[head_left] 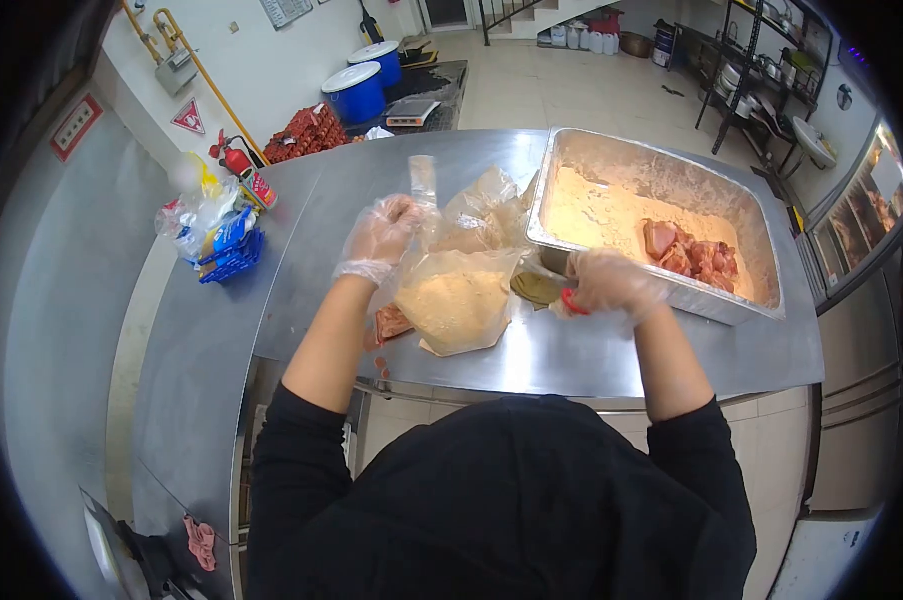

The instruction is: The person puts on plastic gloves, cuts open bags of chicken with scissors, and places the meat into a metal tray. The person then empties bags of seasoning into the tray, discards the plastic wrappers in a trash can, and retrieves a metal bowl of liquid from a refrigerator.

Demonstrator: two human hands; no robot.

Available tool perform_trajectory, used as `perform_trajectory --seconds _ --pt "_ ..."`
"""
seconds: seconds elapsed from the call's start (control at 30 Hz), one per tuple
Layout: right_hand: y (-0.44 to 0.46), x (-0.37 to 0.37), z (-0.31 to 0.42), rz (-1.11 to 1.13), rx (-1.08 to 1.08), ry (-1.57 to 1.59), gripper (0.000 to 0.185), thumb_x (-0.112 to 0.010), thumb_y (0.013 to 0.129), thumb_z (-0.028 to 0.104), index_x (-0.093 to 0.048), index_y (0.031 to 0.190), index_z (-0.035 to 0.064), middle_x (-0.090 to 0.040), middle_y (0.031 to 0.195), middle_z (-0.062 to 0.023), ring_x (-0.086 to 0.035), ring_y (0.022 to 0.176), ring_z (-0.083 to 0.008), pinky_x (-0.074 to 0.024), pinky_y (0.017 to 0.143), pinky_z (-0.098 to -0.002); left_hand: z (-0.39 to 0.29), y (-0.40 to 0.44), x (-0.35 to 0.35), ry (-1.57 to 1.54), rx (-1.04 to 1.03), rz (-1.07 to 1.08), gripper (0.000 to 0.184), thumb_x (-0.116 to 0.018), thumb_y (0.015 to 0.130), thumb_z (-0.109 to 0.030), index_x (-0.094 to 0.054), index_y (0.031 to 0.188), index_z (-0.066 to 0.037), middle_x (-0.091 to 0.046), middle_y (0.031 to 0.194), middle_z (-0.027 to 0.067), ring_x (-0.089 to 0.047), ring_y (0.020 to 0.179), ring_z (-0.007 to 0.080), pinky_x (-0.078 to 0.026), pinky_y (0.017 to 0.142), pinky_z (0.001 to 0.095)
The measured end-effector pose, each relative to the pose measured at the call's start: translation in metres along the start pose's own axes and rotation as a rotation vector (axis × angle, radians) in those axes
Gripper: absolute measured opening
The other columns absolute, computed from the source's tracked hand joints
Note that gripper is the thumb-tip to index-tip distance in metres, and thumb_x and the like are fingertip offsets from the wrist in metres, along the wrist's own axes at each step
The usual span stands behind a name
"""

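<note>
My left hand (382, 238), in a clear plastic glove, is closed on the gathered upper edge of a clear plastic bag (457, 305). Pale orange breading powder fills the bag, which rests on the steel table. My gloved right hand (620, 283) is closed around red-handled scissors (574, 301), partly hidden by the fingers, just right of the bag. Behind the bag lies another crumpled plastic bag (487, 205). An olive-green item (537, 288) sits between the bag and my right hand. A reddish packet (392, 322) shows partly from under the bag's left side.
A large metal tray (662, 155) holds breading powder and raw meat pieces (690, 255) at the right. A blue basket (234, 250) with plastic bags stands at the left, near a fire extinguisher (242, 165). Blue tubs (355, 95) and a red mesh sack (307, 132) are beyond the table.
</note>
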State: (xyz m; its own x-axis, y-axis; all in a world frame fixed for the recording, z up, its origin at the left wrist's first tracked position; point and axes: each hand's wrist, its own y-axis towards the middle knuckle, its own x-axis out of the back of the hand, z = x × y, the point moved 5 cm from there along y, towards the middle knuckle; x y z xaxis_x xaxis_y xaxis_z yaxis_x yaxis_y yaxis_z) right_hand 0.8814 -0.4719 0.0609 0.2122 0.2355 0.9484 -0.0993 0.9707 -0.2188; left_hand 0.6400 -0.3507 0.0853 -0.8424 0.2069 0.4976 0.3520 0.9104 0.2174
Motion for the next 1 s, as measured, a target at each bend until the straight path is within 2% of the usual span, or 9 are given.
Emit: perform_trajectory --seconds 0.07,0.3,0.47,0.6,0.73,0.8,0.87,0.97,1.0 --pt "0.006 -0.041 -0.006 -0.050 -0.031 -0.101 0.027 -0.058 0.067 0.021 -0.061 0.082 -0.0012 -0.061 0.077 -0.0189 -0.060 0.075 -0.0298 -0.0472 0.068 -0.0379 0.029 0.003 -0.009 -0.369 0.079 -0.030 0.020 -0.052 0.082 -0.023 -0.055 0.092 -0.005 -0.058 0.075 0.0050 -0.052 0.067 0.0107 -0.042 0.061 0.0252" --pt "0.030 -0.132 -0.028 -0.259 -0.250 -0.153 0.027 -0.048 0.076 0.021 -0.061 0.083 -0.0017 -0.062 0.078 -0.0175 -0.060 0.076 -0.0317 -0.0470 0.067 -0.0388 0.017 -0.018 -0.013 -0.127 0.035 -0.115 0.007 -0.050 0.085 -0.013 -0.048 0.084 -0.007 -0.049 0.068 -0.0013 -0.046 0.058 0.0074 -0.041 0.054 0.0227" --pt "0.008 -0.054 0.031 -0.600 0.124 0.346 0.029 -0.055 0.077 0.029 -0.061 0.086 0.0033 -0.063 0.078 -0.0105 -0.060 0.076 -0.0252 -0.0459 0.066 -0.0363 0.036 -0.018 -0.005 0.062 0.006 -0.152 0.019 -0.053 0.083 -0.024 -0.048 0.089 -0.007 -0.053 0.072 0.0013 -0.048 0.064 0.0124 -0.042 0.061 0.0272" --pt "0.035 -0.057 0.054 -0.588 0.269 1.196 0.026 -0.060 0.077 0.026 -0.060 0.084 0.0011 -0.062 0.074 -0.0044 -0.057 0.069 -0.0136 -0.0448 0.062 -0.0283 0.024 -0.034 -0.003 -0.430 -0.003 -0.366 0.016 -0.050 0.086 -0.020 -0.047 0.097 -0.009 -0.050 0.082 0.0016 -0.046 0.072 0.0103 -0.041 0.068 0.0251" --pt "0.062 -0.082 0.048 -0.773 0.397 1.309 0.015 -0.056 0.080 0.014 -0.061 0.080 0.0000 -0.059 0.069 -0.0008 -0.051 0.061 -0.0083 -0.0427 0.055 -0.0230 0.046 -0.084 -0.004 -0.661 0.067 -0.426 0.049 -0.052 0.083 -0.036 -0.042 0.116 -0.001 -0.050 0.110 0.0134 -0.048 0.101 0.0181 -0.037 0.087 0.0288" --pt "0.075 -0.103 0.042 -0.869 0.310 1.353 0.016 -0.055 0.080 0.014 -0.060 0.072 0.0009 -0.056 0.062 0.0000 -0.049 0.056 -0.0090 -0.0405 0.050 -0.0237 0.043 -0.095 -0.013 -0.261 -0.357 -0.274 0.050 -0.053 0.083 -0.037 -0.043 0.114 0.002 -0.050 0.112 0.0144 -0.048 0.104 0.0195 -0.035 0.089 0.0291" --pt "0.071 -0.100 0.044 -0.946 0.356 1.199 0.021 -0.054 0.082 0.016 -0.061 0.074 -0.0009 -0.056 0.061 -0.0002 -0.049 0.056 -0.0090 -0.0374 0.047 -0.0239 0.031 -0.104 -0.028 -0.295 -0.416 -0.211 0.050 -0.053 0.082 -0.038 -0.046 0.110 0.003 -0.055 0.104 0.0130 -0.050 0.100 0.0187 -0.037 0.087 0.0298" --pt "0.070 -0.091 0.062 -0.873 0.471 1.636 0.024 -0.055 0.081 0.018 -0.061 0.066 0.0003 -0.055 0.058 0.0006 -0.046 0.051 -0.0082 -0.0341 0.043 -0.0248 0.044 -0.099 -0.032 -0.260 -0.257 -0.209 0.046 -0.053 0.082 -0.037 -0.050 0.107 0.002 -0.059 0.094 0.0096 -0.054 0.092 0.0179 -0.041 0.081 0.0304" --pt "0.060 -0.078 0.064 -0.962 0.384 1.373 0.023 -0.054 0.082 0.017 -0.061 0.067 0.0006 -0.054 0.059 0.0013 -0.044 0.052 -0.0079 -0.0340 0.044 -0.0248 0.046 -0.092 -0.031 -0.199 -0.218 -0.205 0.045 -0.052 0.083 -0.037 -0.050 0.107 0.001 -0.059 0.093 0.0092 -0.055 0.089 0.0181 -0.041 0.079 0.0306"
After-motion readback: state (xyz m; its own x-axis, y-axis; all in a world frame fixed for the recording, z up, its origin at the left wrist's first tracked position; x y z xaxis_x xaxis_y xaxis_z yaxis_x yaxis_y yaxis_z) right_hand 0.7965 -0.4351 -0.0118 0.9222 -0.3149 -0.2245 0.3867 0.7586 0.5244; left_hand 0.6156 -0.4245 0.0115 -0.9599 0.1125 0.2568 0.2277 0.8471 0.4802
